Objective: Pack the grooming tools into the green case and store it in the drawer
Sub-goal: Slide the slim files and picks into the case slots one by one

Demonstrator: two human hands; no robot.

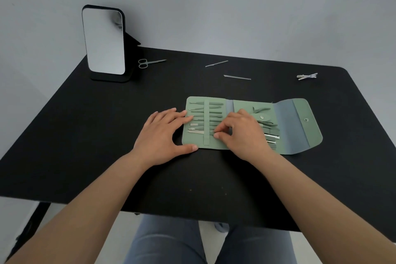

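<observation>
Scissors [147, 63], two files [216, 63] and clip [307, 76] lie far beyond the green case [297, 126]; left hand [164, 135] flat, right hand [242, 133] pinching a tool [196, 132].

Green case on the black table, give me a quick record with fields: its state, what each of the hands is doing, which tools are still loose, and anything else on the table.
case: green case, unfolded flat, tools under its strap
left hand: left hand rests flat on the case's left edge
right hand: right hand pinches a tool handle at the strap
loose tools: scissors, thin metal tool, flat file, hair clip
other: mirror standing at the back left
surface: black table
</observation>
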